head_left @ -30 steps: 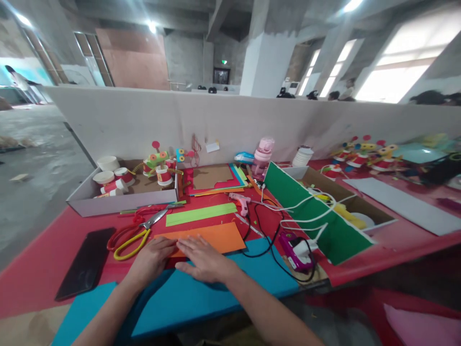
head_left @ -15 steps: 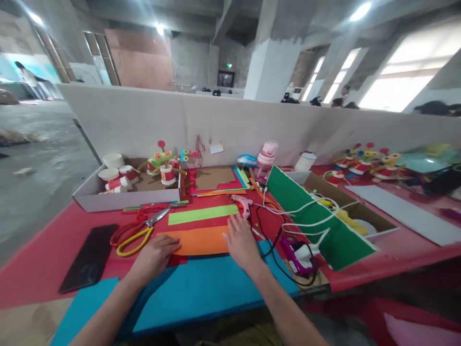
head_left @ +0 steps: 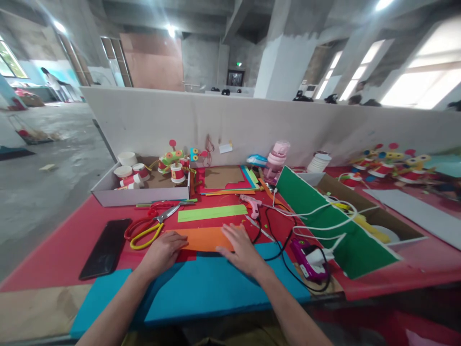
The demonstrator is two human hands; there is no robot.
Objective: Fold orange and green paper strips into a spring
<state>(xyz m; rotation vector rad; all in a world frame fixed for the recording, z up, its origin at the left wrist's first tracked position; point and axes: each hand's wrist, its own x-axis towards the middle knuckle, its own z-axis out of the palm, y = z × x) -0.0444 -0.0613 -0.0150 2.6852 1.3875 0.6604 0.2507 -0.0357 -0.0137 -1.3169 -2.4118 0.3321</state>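
Note:
A strip of orange paper [head_left: 203, 239] lies crosswise in front of me, partly over a blue sheet [head_left: 212, 283]. At its left end my left hand [head_left: 167, 250] is closed, fingers together on the paper's edge, the thumb hidden. My right hand [head_left: 241, 247] rests on the strip's right part, its fingers spread and lying on the paper. Beyond the strip lies a light green paper strip [head_left: 212, 213]. Scissors [head_left: 158, 223] with red and yellow handles sit just past my left hand. A pink glue gun [head_left: 252, 204] lies beyond my right hand.
A black phone [head_left: 106, 247] lies at the left. Behind it a white box [head_left: 140, 196] holds paper cups and a cup figure [head_left: 177, 173]. On the right stand a purple power socket [head_left: 308, 262] with cables and a green-sided box [head_left: 334, 226]. A pink bottle [head_left: 277, 161] stands near the partition.
My right hand has shifted left along the orange strip and its fingers have spread wider. The left hand stays at the left end. The camera view has turned slightly left.

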